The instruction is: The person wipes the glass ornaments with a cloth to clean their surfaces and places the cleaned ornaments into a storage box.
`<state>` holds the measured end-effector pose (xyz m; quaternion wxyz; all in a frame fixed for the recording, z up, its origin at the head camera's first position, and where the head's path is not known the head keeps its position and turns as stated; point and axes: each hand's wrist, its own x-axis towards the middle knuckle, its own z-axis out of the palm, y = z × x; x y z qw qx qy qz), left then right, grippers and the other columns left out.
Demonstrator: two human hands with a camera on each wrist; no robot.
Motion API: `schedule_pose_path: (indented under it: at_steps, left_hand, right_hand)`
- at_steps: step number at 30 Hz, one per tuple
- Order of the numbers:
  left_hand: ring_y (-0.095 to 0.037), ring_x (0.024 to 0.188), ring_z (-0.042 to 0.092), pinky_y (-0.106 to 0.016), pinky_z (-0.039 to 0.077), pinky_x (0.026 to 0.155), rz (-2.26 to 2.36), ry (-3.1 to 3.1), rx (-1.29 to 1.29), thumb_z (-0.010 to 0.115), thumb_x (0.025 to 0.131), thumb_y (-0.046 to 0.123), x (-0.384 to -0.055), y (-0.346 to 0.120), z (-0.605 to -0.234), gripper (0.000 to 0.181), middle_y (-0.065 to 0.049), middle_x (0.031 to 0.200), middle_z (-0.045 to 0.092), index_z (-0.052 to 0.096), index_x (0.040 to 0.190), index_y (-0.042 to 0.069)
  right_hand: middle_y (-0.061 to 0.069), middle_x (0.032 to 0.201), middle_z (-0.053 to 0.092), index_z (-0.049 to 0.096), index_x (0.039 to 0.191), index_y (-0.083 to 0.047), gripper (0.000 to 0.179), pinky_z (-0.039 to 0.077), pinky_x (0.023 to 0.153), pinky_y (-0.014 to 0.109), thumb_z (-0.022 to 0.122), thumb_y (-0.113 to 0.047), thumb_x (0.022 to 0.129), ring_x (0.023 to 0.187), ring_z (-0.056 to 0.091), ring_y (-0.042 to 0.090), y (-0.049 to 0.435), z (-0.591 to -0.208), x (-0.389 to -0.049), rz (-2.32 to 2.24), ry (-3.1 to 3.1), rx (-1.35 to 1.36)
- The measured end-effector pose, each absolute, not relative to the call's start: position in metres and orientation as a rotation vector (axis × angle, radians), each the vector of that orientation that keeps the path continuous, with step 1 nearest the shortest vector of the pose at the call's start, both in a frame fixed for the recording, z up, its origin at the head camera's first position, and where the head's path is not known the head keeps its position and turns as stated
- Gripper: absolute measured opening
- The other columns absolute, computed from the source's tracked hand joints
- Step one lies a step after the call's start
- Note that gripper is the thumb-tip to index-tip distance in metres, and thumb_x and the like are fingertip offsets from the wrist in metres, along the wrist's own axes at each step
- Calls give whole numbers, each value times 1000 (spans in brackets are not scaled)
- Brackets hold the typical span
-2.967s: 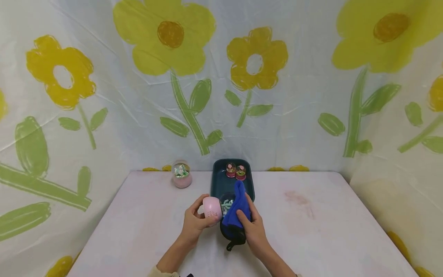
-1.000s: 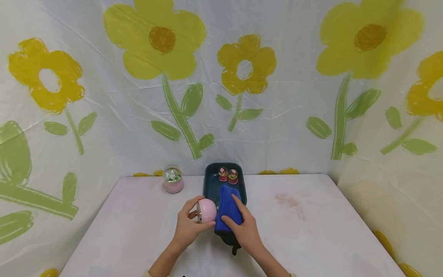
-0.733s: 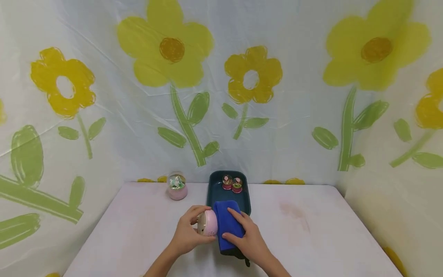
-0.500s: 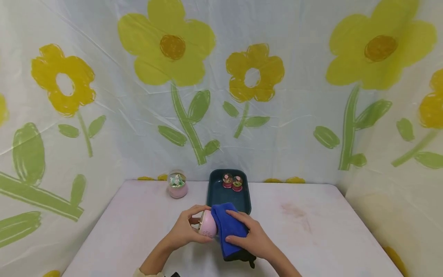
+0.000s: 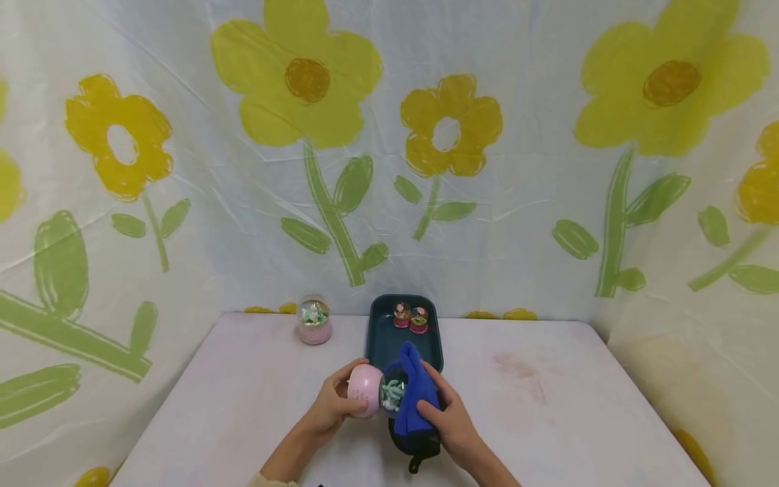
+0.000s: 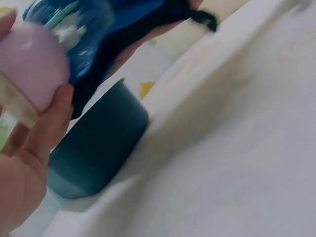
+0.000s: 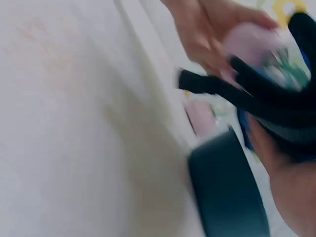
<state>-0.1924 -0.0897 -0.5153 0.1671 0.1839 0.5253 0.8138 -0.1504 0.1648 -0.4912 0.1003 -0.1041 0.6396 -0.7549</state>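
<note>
My left hand (image 5: 331, 404) grips the pink base of a snow globe (image 5: 365, 391), held on its side with the glass dome pointing right. Green and white figures show inside the dome. In my right hand (image 5: 452, 414) is a blue cloth (image 5: 416, 396) with black edging and a small black loop, folded around the dome's right side. The cloth covers part of the glass. In the left wrist view the globe's pink base (image 6: 37, 64) sits between thumb and fingers, and the blue cloth lies against the dome. Both hands are raised above the table, in front of a dark green tray (image 5: 379, 341).
Two small snow globes (image 5: 410, 318) with red bases stand at the far end of the tray. Another pink-based snow globe (image 5: 314, 320) stands left of it, near the back of the white table (image 5: 535, 399). A flower-printed curtain (image 5: 511, 257) hangs behind and at the sides.
The globe has turned in my left hand, so its underside has swung out of sight and the dome shows again. The cloth has opened away from the glass on the near side.
</note>
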Motion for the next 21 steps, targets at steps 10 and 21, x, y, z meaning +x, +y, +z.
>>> schedule_pose_path:
  at_steps: [10, 21]
  left_hand:
    - [-25, 109, 54, -41, 51, 88, 2365, 1428, 190, 66, 86, 7, -184, -79, -519, 78, -14, 132, 48, 22, 151, 1]
    - [-29, 100, 56, -38, 54, 73, 2183, 1817, 267, 76, 80, 11, -186, -81, -510, 61, -15, 123, 50, 39, 129, 9]
  right_hand:
    - [20, 151, 32, 36, 150, -26, 70, 47, 90, 54, 72, -23, 90, 124, 44, 45, 138, -502, -139, -2275, 2337, -135]
    - [15, 146, 42, 48, 143, -21, 64, 45, 92, 57, 76, -17, 86, 123, 47, 41, 127, -494, -140, -2358, 2501, -263]
